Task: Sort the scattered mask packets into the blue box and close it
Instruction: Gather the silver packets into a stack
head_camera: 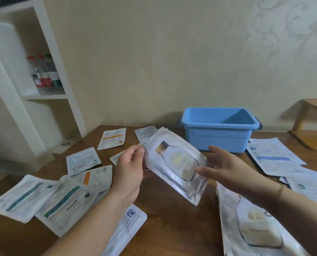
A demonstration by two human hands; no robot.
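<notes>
A silver mask packet (pixel 174 163) with a bottle picture hangs tilted above the table's middle. My left hand (pixel 130 167) pinches its left edge. My right hand (pixel 222 167) touches its right edge with the thumb on the front and the fingers spread behind. The blue box (pixel 218 137) stands open, with no lid in view, at the table's back, just behind my right hand. Its visible inside looks bare. Several more mask packets lie scattered on the wooden table (pixel 168 228), including a second silver bottle packet (pixel 255 231) under my right forearm.
White packets (pixel 45 198) overlap at the left, and blue-striped ones (pixel 274 157) lie at the right of the box. A white shelf unit (pixel 43 74) with bottles stands at the left. A wooden chair (pixel 312 126) is at the far right.
</notes>
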